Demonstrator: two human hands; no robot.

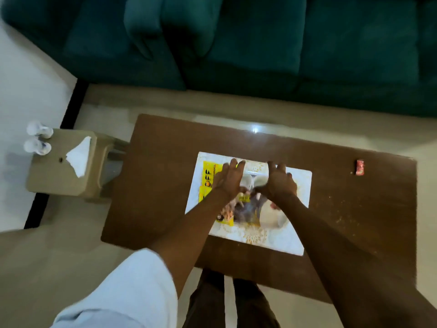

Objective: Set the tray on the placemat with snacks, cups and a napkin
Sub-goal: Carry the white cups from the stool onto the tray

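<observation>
Pale short sleeve point(132, 292), dark trousers point(205, 301), bare forearms point(189, 233)

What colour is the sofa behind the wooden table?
The sofa is dark teal green, seen in the head view.

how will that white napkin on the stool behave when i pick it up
Probably floppy: the napkin looks like thin folded paper lying flat on the stool, so it should droop from a pinch. Likely very light, so a quick move may unfold it.

White patterned placemat point(295, 185) flat mid-bench point(165, 174). Yellow snack packet point(208, 176) and white cup point(272, 216) on it, blurred. Folded white napkin point(79, 157) on stool point(52, 176).
</observation>
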